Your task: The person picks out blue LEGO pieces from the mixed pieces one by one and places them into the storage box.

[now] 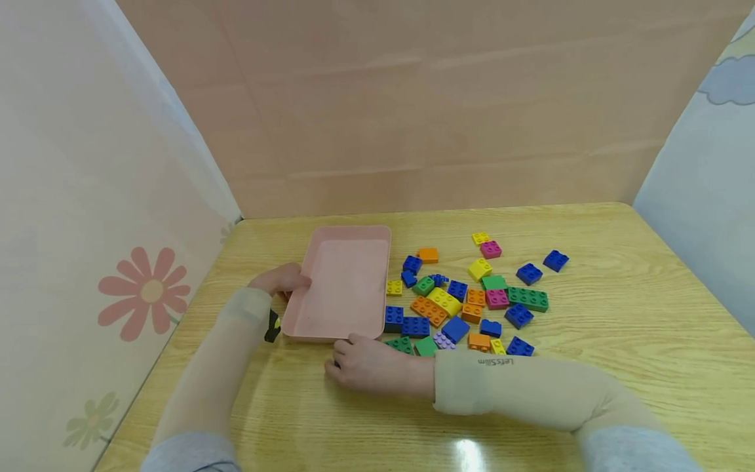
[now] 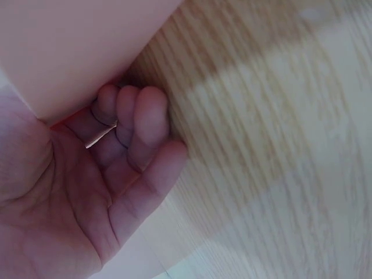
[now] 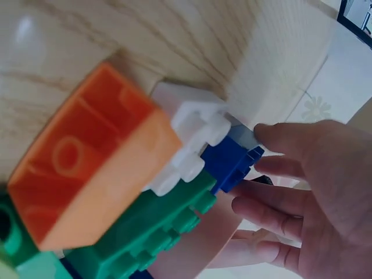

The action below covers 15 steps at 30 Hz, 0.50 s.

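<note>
My left hand [image 1: 282,280] grips the long left side of a shallow pink tray [image 1: 336,336], thumb over the rim. In the left wrist view, its fingers [image 2: 151,119] curl beneath the tray's outer side. My right hand [image 1: 371,367] lies low, back upward, by the tray's near right corner. A small dark spot shows between its fingers. In the right wrist view, the right hand's digits are spread beside a blue brick [image 3: 224,160]; whether they pinch it is unclear. Close by are an orange brick [image 3: 93,157], a whitish brick [image 3: 186,119] and a long green brick [image 3: 145,226].
Many loose toy bricks lie right of the tray, among them a yellow brick [image 1: 444,301], a long green brick [image 1: 527,299] and a blue brick [image 1: 556,260]. A flowered wall [image 1: 135,196] bounds the wooden table [image 1: 625,314] on the left; a pinkish backdrop [image 1: 436,131] stands behind.
</note>
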### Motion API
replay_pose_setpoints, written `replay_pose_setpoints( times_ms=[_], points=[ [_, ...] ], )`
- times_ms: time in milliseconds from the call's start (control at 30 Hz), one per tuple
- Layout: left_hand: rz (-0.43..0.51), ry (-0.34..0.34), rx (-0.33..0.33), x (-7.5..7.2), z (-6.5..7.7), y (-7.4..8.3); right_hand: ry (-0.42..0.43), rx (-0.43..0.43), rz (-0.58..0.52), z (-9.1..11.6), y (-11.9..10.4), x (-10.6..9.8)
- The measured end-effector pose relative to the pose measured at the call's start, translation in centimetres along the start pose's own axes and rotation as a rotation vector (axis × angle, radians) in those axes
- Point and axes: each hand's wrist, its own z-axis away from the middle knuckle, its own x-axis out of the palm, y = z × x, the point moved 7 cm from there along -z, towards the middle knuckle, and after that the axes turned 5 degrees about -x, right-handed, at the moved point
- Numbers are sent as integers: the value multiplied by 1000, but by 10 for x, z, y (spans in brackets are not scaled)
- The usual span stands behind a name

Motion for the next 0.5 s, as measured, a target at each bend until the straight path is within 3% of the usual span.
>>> replay_pose_setpoints(
  times_ms=[233,500],
  points=[
    [-2,4,1,1,-3,-3,-30,13,-20,-3,0,5],
    [-19,7,11,0,-3,-2,23,28,-32,-4,5,0]
  ],
)
